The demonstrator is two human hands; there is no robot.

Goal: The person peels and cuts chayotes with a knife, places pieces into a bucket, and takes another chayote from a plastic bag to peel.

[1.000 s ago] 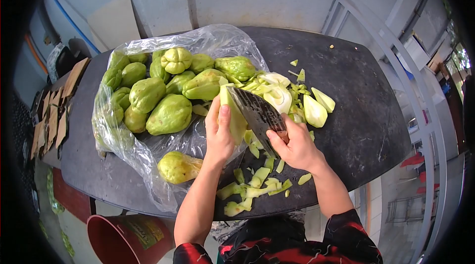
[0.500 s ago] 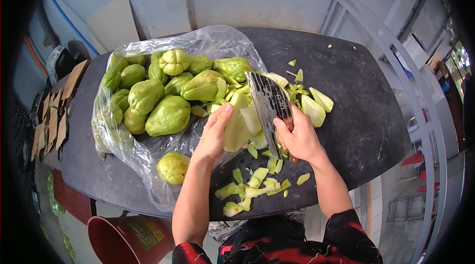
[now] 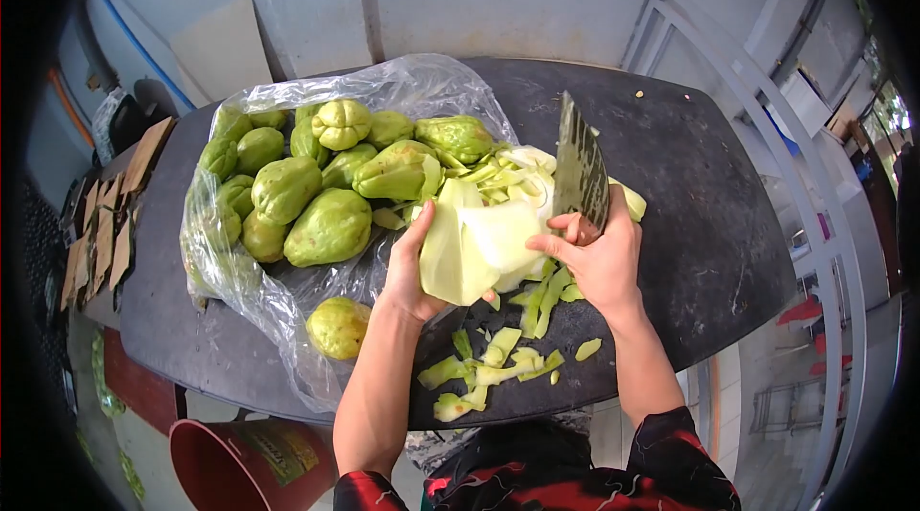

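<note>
A peeled pale-green chayote is in my left hand, its fingers wrapped round the left side. A paler, whitish face of it shows on the right; I cannot tell whether it is cut right through. My right hand grips a broad-bladed knife, blade pointing up and away, handle mostly hidden by the fingers. The right thumb reaches to the chayote's right edge. Green peelings lie below the hands, and more peelings and peeled pieces lie behind them.
A clear plastic bag with several unpeeled chayotes spreads over the left of the dark table. One chayote lies near the front. A red bin stands below the table's front edge. A metal railing runs along the right.
The knife has come away from beside the chayote and turned, its blade now up and to the right. The chayote has turned, showing a wide whitish face.
</note>
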